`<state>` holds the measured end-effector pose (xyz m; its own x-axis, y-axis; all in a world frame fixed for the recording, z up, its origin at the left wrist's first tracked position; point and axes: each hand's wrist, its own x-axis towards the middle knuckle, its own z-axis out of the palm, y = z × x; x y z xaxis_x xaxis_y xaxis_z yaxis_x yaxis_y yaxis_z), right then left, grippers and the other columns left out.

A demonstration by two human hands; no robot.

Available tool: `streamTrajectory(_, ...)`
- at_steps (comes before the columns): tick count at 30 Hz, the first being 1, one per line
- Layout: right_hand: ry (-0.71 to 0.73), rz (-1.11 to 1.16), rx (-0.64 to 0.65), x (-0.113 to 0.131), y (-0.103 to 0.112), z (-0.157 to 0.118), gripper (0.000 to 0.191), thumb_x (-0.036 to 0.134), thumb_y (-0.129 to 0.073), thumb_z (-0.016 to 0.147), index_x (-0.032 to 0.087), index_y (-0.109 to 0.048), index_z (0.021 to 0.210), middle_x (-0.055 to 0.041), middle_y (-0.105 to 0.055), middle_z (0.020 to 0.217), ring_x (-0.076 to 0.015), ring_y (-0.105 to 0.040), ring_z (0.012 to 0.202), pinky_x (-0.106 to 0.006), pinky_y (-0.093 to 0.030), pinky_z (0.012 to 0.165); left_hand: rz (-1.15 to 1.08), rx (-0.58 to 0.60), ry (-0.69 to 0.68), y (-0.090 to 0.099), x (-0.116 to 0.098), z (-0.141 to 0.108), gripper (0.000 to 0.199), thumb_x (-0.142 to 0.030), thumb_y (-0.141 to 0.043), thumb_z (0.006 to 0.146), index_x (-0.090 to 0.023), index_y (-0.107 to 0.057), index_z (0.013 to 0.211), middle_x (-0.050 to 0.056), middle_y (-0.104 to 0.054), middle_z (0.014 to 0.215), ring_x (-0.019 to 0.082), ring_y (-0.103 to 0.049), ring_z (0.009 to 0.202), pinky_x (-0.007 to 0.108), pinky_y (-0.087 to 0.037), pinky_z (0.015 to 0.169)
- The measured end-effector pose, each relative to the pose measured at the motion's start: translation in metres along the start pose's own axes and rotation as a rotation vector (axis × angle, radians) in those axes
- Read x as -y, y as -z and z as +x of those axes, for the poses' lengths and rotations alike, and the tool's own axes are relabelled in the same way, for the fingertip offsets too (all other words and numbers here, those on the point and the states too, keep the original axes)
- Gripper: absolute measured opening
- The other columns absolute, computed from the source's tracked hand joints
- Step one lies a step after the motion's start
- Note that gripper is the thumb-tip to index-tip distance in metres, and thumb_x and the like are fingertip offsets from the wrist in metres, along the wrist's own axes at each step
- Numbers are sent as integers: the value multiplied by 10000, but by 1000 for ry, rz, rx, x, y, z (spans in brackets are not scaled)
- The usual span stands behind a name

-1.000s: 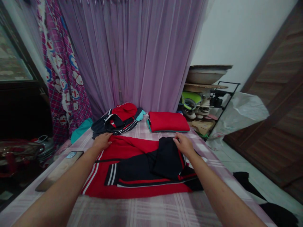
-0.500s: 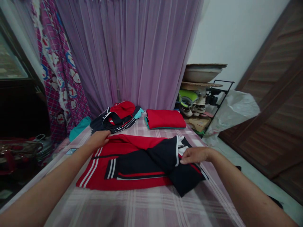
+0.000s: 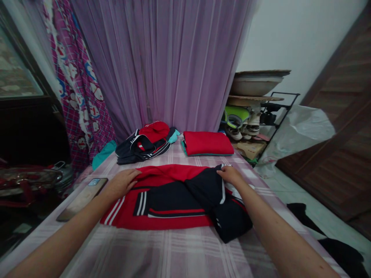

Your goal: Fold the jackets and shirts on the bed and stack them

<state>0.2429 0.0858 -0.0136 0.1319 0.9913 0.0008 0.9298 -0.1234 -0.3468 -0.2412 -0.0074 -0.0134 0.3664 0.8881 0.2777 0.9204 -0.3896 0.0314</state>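
A red and navy jacket point(image 3: 174, 200) with white stripes lies partly folded on the plaid cloth point(image 3: 171, 251), one navy sleeve laid across its red body. My left hand point(image 3: 123, 183) is closed on the far left edge of the jacket. At the far right, by the white-trimmed collar, my right hand point(image 3: 230, 175) pinches the navy cloth. Behind the jacket sit a crumpled pile of navy and red clothes point(image 3: 145, 143) on the left and a neatly folded red stack point(image 3: 207, 143) with teal beneath it on the right.
A phone point(image 3: 82, 199) lies beside my left forearm. Purple curtains point(image 3: 179, 65) hang behind the cloth. To the right stand a rack with shoes point(image 3: 252, 125) and a white plastic bag point(image 3: 301, 131). Dark clothing point(image 3: 342, 255) is at the lower right.
My right hand has moved away from me, from the collar's near side to the jacket's far edge. My left hand still touches the far left edge. The view has shifted slightly, showing more of the phone.
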Motion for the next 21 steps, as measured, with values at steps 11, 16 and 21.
streamTrajectory(11, -157, 57, -152, -18, 8, 34, 339, 256, -459, 901, 190, -697, 1132, -128, -731, 1095, -278, -672, 1031, -336, -494, 821, 48, 19, 41, -12, -4, -7, 400, -120, -421, 856, -253, -710, 1099, 103, -662, 1011, 246, -598, 965, 398, -498, 889)
streamTrajectory(16, -175, 32, -174, -18, -2, 31, 393, 277, -443, 929, 178, -622, 1265, -168, -710, 1142, -305, -663, 1070, -381, -481, 867, 49, -68, 136, -7, -4, -13, 257, -139, -458, 811, -209, -648, 969, 106, -653, 1032, 259, -585, 1005, 402, -479, 921)
streamTrajectory(21, -119, -8, -118, -18, -8, 31, 447, 368, -454, 944, 150, -581, 1313, -182, -695, 1192, -319, -650, 1118, -410, -480, 917, -68, 106, 93, -2, -12, -16, 133, -240, -513, 821, -226, -622, 896, 62, -672, 944, 227, -610, 924, 360, -488, 868)
